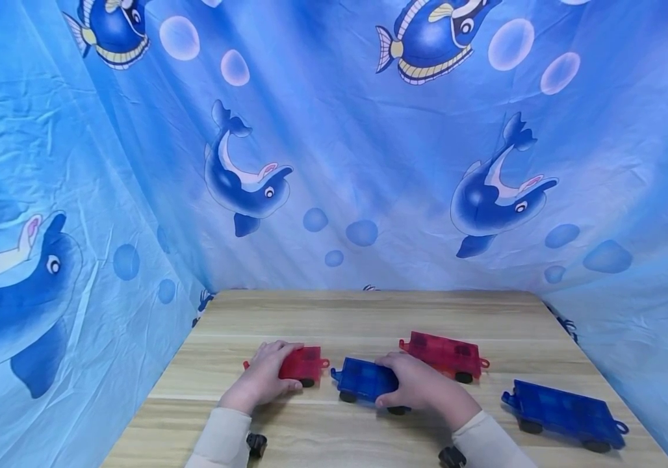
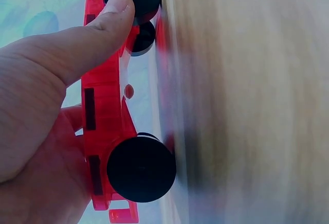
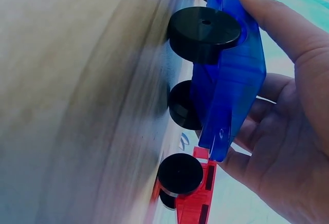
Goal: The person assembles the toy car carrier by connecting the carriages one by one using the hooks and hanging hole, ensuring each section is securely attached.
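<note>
Bright, diffuse light is filling the head view, whitening creases along the left curtain (image 1: pixel 106 305). In the left wrist view, the counter (image 2: pixel 257 106) is blurring, a soft shadow darkening it beside the red wagon (image 2: pixel 108 95); both wrist views are looking hazy and cool.

Text: none legible | labels, brands: none | numbers, signs: none

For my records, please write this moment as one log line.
left hand: holds red wagon; right hand: holds blue wagon; held wagons: ends close, contact unclear; on table: second red wagon, second blue wagon
</note>
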